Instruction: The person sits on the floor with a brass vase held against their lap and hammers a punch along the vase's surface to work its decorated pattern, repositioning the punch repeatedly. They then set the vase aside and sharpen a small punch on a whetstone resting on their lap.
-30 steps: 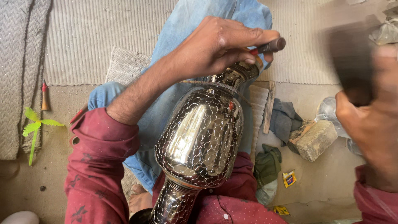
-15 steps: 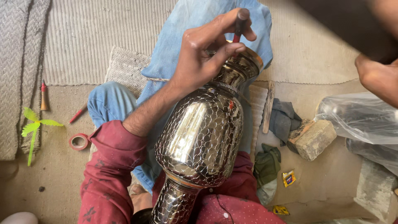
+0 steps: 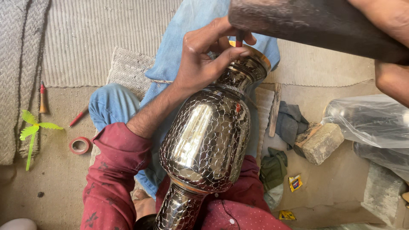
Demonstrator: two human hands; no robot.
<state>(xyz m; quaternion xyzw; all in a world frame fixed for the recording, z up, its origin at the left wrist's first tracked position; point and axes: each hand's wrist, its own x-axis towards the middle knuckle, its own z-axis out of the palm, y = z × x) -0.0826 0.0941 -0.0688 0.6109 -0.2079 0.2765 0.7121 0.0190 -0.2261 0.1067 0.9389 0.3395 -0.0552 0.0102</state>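
One vase (image 3: pixel 208 140); two hands: left hand (image 3: pixel 208 55) pinching punch (image 3: pixel 240 40), right hand (image 3: pixel 390 47) gripping mallet (image 3: pixel 315 23).

Soft, even daylight fills the scene, bright without harshness; shadows on the sandy floor (image 3: pixel 55 191) are faint and short. The strongest glare sits on the polished metal vase (image 3: pixel 208 140), a broad white streak running down its belly toward 7 o'clock, with smaller glints along its neck. At 1 o'clock the dark wooden mallet (image 3: pixel 315 23) is close to the lens and soft with blur, as is the right hand (image 3: pixel 392 47) gripping it. The left hand (image 3: pixel 208 55) at 12 o'clock is sharp. The clear plastic bag (image 3: pixel 370 119) at 3 o'clock shows milky highlights.
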